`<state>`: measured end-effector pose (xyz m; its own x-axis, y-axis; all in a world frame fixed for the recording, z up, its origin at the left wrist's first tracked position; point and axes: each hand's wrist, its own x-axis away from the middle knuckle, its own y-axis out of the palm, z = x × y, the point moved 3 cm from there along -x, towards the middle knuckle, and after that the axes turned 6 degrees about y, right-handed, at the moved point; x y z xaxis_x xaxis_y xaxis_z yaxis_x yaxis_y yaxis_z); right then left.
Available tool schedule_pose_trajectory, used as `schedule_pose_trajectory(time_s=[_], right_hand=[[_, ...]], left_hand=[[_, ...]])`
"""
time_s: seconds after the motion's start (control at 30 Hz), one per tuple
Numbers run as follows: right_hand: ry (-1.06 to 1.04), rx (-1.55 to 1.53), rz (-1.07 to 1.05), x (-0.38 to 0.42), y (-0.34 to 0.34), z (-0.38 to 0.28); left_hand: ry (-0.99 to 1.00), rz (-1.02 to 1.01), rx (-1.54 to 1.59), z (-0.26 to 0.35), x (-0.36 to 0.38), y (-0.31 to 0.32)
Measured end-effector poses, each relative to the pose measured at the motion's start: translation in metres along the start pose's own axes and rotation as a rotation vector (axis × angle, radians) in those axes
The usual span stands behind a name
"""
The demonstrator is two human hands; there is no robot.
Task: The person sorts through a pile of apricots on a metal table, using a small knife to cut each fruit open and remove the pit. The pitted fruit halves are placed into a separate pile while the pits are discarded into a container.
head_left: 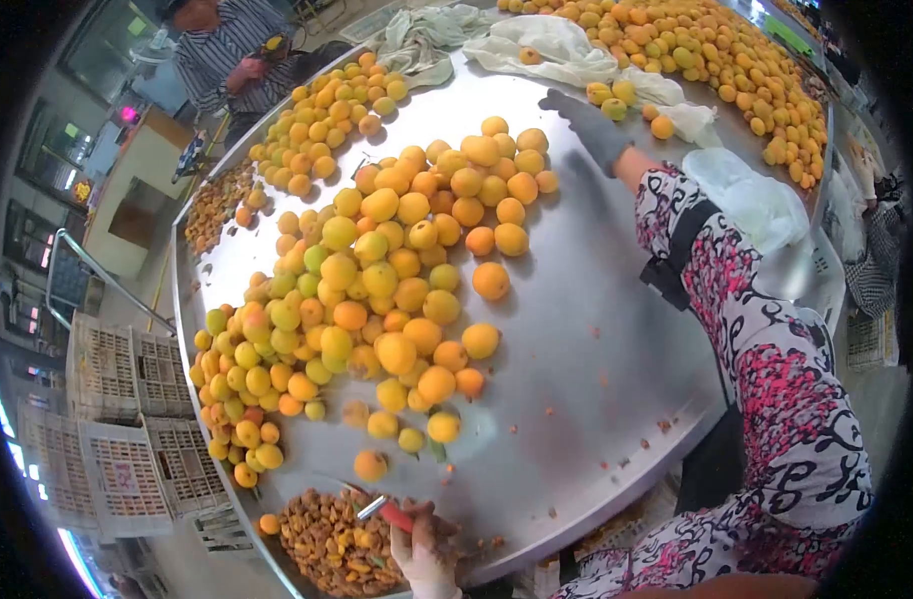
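At the bottom, my left hand (424, 555) in a pale glove is closed around the red handle of a tool (396, 515) with a silvery metal end; its exact kind does not show. Just left of that hand lies a heap of brown apricot pits (326, 539) with orange flesh on them. My right hand (588, 130), in a dark grey glove, is stretched out over the metal table (596, 329), its fingers extended and holding nothing visible. It is nearest a pale cloth (541, 50). A big pile of yellow-orange apricots (381, 285) lies between the hands.
More apricots (686, 50) cover the far right, and another group (326, 115) lies at the far left beside brown pits (217, 205). A clear plastic bag (751, 195) sits by my right arm. Plastic crates (122, 474) stand at left. A person in stripes (232, 60) stands across.
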<state>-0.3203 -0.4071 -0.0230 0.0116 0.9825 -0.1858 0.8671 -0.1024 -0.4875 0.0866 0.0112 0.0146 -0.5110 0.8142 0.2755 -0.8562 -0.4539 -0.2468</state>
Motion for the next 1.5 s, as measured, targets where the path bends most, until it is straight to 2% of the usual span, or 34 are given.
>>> schedule_pose_trajectory(time_s=[0.03,0.07,0.13,0.2,0.27,0.33,0.4,0.47,0.5,0.53,0.6,0.8,0.87,0.93,0.97,1.07,1.1,1.13,1.2,1.23,1.27,1.33,1.37,1.4,1.47,1.5], right_hand=[[0.262,-0.200,-0.024,0.007,-0.001,-0.026],[0.271,-0.198,-0.021,-0.003,0.007,-0.024],[0.219,-0.356,-0.130,-0.031,0.030,-0.015],[0.210,-0.164,-0.282,-0.063,0.056,-0.019],[0.028,0.295,-0.311,-0.076,0.068,-0.044],[-0.035,0.512,-0.416,-0.101,0.098,-0.042],[-0.598,0.654,-0.563,-0.116,0.120,-0.039],[-0.529,0.680,-0.617,-0.109,0.135,-0.059],[-0.150,0.608,-0.653,-0.101,0.149,-0.078],[-0.140,0.620,-0.604,-0.083,0.148,-0.102],[-0.129,0.603,-0.576,-0.090,0.165,-0.104],[-0.083,0.672,-0.634,-0.096,0.180,-0.107],[-0.090,0.658,-0.656,-0.095,0.179,-0.102],[-0.292,0.647,-0.668,-0.097,0.183,-0.087],[-0.104,0.628,-0.621,-0.077,0.172,-0.106],[-0.043,0.574,-0.661,-0.057,0.167,-0.109],[0.050,0.483,-0.720,-0.045,0.159,-0.117],[0.011,0.421,-0.733,-0.043,0.162,-0.110],[0.016,0.332,-0.806,-0.037,0.172,-0.101],[-0.130,0.363,-0.736,-0.029,0.176,-0.109],[-0.102,0.369,-0.742,-0.020,0.173,-0.111],[-0.096,0.238,-0.722,0.000,0.174,-0.118],[-0.101,0.241,-0.693,0.011,0.174,-0.123],[-0.107,0.242,-0.666,0.023,0.174,-0.130],[-0.174,0.310,-0.628,0.048,0.171,-0.144],[-0.173,0.298,-0.632,0.057,0.171,-0.146]], left_hand=[[-0.251,0.012,0.232,-0.009,0.001,-0.006],[-0.162,0.064,0.242,-0.011,0.002,-0.006],[-0.112,0.050,0.296,-0.010,-0.001,-0.002],[-0.194,0.061,0.220,-0.002,-0.006,-0.002],[-0.289,0.063,0.151,0.008,-0.011,0.004],[-0.235,0.269,0.189,0.013,-0.017,0.010],[-0.304,0.273,0.201,-0.004,-0.019,-0.004],[-0.309,0.171,0.215,-0.007,-0.021,-0.004],[-0.328,0.215,0.200,-0.008,-0.022,-0.003],[-0.327,0.218,0.200,-0.008,-0.022,-0.003],[-0.327,0.229,0.256,-0.009,-0.022,-0.004],[-0.340,0.234,0.419,-0.011,-0.023,-0.005],[-0.382,0.227,0.385,-0.005,-0.023,-0.001],[-0.425,0.223,0.353,-0.002,-0.024,0.002],[-0.391,0.194,0.317,0.001,-0.024,0.003],[-0.326,0.195,0.283,0.007,-0.023,0.008],[-0.294,0.222,0.290,0.008,-0.023,0.009],[-0.285,0.221,0.291,-0.009,-0.023,-0.005],[-0.530,0.006,0.797,-0.055,-0.019,-0.037],[-0.281,0.071,0.415,-0.007,-0.017,-0.007],[-0.270,0.073,0.414,-0.009,-0.016,-0.011],[0.481,-0.217,-0.467,0.000,-0.015,-0.008],[0.239,-0.167,-0.370,-0.006,-0.011,-0.012],[0.247,-0.165,-0.370,-0.002,-0.009,-0.011],[-0.266,0.078,0.234,-0.010,-0.005,-0.013],[-0.049,-0.008,0.049,-0.012,-0.002,-0.014]])
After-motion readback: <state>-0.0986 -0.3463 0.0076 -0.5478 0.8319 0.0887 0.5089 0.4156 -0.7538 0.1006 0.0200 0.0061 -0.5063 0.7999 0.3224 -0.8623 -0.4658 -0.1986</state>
